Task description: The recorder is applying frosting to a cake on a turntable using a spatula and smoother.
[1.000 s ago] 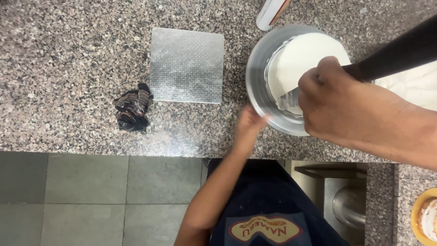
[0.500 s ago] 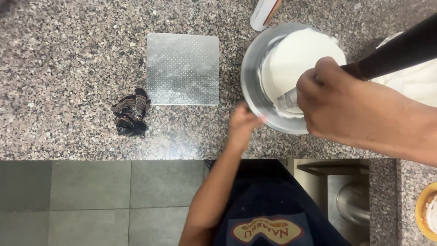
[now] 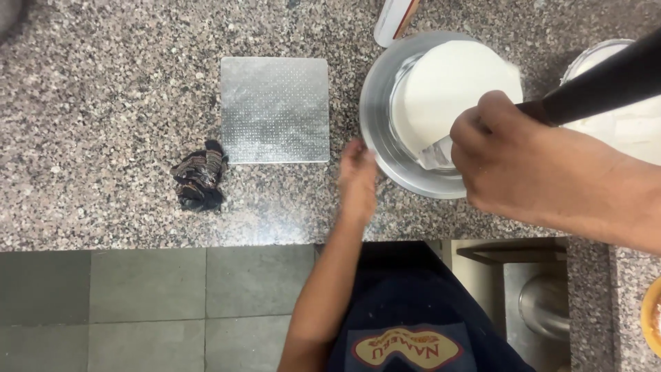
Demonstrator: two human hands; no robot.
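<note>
Steel round pan (image 3: 385, 148), granite counter (image 3: 103, 103), holding white cake (image 3: 451, 89). Left hand (image 3: 358, 176): fingers curled against pan's near rim, bracing it. Right hand (image 3: 513, 162): clenched on black-handled tool (image 3: 599, 79), blade down between cake and pan wall. Advice: keep blade flat to the wall, pan steadied. Nearby: silver square board (image 3: 275, 110), crumpled dark cloth (image 3: 200, 176)

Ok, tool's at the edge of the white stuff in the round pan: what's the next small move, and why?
Probably slide the blade a little further along the pan wall. The right hand holds a black-handled tool at the near edge of the white mass, which sits inside the round metal pan; the left hand rests at the rim.
</note>
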